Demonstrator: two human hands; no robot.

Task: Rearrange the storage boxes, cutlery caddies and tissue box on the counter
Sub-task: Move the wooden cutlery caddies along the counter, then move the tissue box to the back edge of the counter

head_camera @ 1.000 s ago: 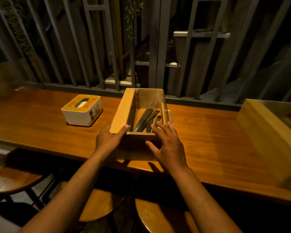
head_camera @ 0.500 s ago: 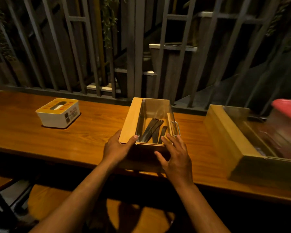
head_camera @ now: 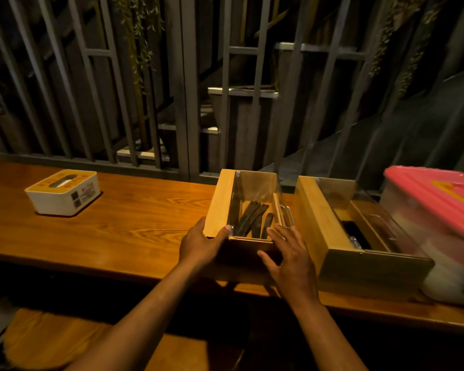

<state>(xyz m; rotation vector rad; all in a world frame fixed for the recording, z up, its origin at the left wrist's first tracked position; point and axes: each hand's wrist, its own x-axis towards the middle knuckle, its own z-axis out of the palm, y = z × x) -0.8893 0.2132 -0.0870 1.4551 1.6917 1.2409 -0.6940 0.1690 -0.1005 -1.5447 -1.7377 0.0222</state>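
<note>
A wooden cutlery caddy [head_camera: 220,199] with a clear lid and dark cutlery inside stands on the wooden counter [head_camera: 134,231], near its middle. My left hand [head_camera: 198,243] grips the caddy's near left corner. Against the caddy's near end lies my right hand [head_camera: 289,255], fingers spread; whether it grips is unclear. A second wooden caddy [head_camera: 314,210] stands just to the right. Beyond it is a clear storage box with a pink lid [head_camera: 434,199]. A white tissue box with a yellow top [head_camera: 65,194] sits far left.
A grey metal railing [head_camera: 182,103] runs along the counter's far edge. Wooden stool seats [head_camera: 91,341] are below the near edge. Between the tissue box and the held caddy the counter shows bare wood.
The caddy under my hands has slid to the right, close to the second caddy. The view has turned right, bringing the pink-lidded box into sight and leaving the tissue box farther left.
</note>
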